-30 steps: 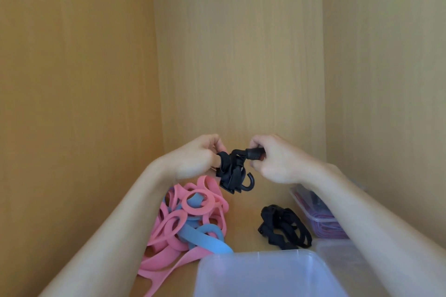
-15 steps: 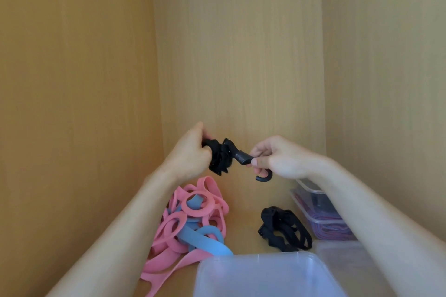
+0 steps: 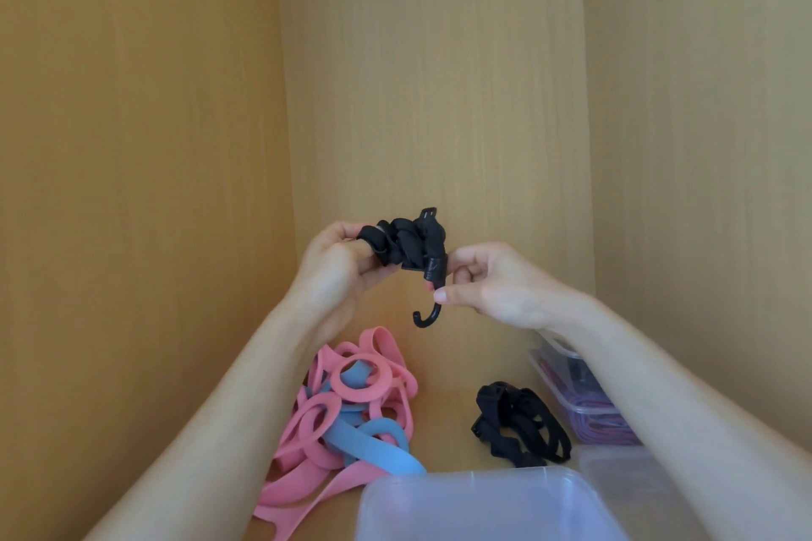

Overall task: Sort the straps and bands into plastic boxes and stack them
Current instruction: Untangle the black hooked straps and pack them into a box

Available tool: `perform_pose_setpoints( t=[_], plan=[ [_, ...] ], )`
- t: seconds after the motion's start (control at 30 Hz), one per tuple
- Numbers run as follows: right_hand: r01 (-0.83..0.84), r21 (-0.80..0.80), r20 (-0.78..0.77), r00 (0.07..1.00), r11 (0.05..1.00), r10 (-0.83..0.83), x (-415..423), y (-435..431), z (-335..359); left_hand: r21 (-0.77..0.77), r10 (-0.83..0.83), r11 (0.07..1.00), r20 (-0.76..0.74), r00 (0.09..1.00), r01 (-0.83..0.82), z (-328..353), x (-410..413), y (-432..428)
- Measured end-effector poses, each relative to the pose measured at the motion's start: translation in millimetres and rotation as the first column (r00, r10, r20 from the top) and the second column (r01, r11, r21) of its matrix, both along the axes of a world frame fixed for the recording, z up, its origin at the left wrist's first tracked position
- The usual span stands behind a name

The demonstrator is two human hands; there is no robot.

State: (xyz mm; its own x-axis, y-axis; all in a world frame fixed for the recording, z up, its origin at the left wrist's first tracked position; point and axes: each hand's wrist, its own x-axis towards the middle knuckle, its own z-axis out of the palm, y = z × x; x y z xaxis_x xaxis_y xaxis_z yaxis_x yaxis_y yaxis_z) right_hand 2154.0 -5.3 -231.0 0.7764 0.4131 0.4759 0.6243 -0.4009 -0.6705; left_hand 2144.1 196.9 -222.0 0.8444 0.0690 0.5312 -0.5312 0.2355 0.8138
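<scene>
Both hands hold up a bunched black strap (image 3: 406, 245) with a hook in front of the back wall. My left hand (image 3: 338, 272) grips the coiled end. My right hand (image 3: 487, 283) pinches the strap just above its black hook (image 3: 427, 316), which hangs down. Below on the shelf lie a pile of pink and blue bands (image 3: 347, 413) at the left and another black strap (image 3: 520, 424) in the middle. An open clear plastic box (image 3: 479, 505) sits at the bottom edge.
A lidded plastic box (image 3: 580, 406) with purple and red straps inside stands at the right, partly behind my right forearm. A clear lid or box (image 3: 624, 483) lies in front of it. Wooden walls close in on the left, back and right.
Both hands have lifted the black strap higher. The hook now hangs down from my right fingers, and the coil is more spread out between the hands.
</scene>
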Motion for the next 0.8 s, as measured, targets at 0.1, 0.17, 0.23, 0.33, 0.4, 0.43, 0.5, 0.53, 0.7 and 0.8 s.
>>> perform_pose_setpoints(
  t=[0.1,0.17,0.23,0.33,0.4,0.43,0.5,0.53,0.7,0.8],
  plan=[
    [-0.008,0.061,-0.054,0.998,0.998,0.011,3.4,-2.7,-1.5,-0.01,-0.117,0.993,-0.028,0.993,0.117,1.7,-1.8,0.7],
    [-0.031,0.093,-0.078,0.996,0.995,0.039,3.8,-3.2,-1.9,0.014,-0.155,0.988,-0.039,0.987,0.156,2.4,-2.5,1.1],
    [-0.054,0.126,-0.072,0.995,0.991,0.064,3.8,-1.9,-2.0,0.057,-0.182,0.981,-0.058,0.982,0.185,1.8,-3.0,1.6],
    [-0.049,0.209,-0.028,0.998,0.977,0.057,5.8,0.9,-2.7,0.162,-0.178,0.968,-0.083,0.981,0.19,0.1,-3.8,1.3],
    [-0.055,0.25,-0.006,0.998,0.967,0.059,8.0,2.6,-3.8,0.199,-0.162,0.964,-0.092,0.983,0.177,-0.3,-4.0,2.2],
    [-0.061,0.262,0.0,0.998,0.963,0.063,9.0,3.5,-4.4,0.208,-0.161,0.962,-0.098,0.982,0.178,-0.3,-4.4,2.7],
    [-0.083,0.295,0.001,0.996,0.952,0.086,10.5,5.4,-4.7,0.22,-0.169,0.957,-0.111,0.979,0.19,0.0,-5.8,3.6],
    [-0.099,0.312,0.002,0.995,0.945,0.104,11.1,6.1,-4.9,0.225,-0.175,0.954,-0.114,0.978,0.197,0.0,-6.2,4.0],
    [-0.185,0.369,-0.027,0.977,0.911,0.209,10.0,3.7,-4.5,0.182,-0.188,0.962,-0.096,0.977,0.203,-0.9,-4.9,5.5],
    [-0.307,0.441,-0.083,0.922,0.844,0.379,8.4,1.7,-3.6,0.173,-0.198,0.961,-0.115,0.973,0.216,-5.4,-3.7,4.8]
  ],
)
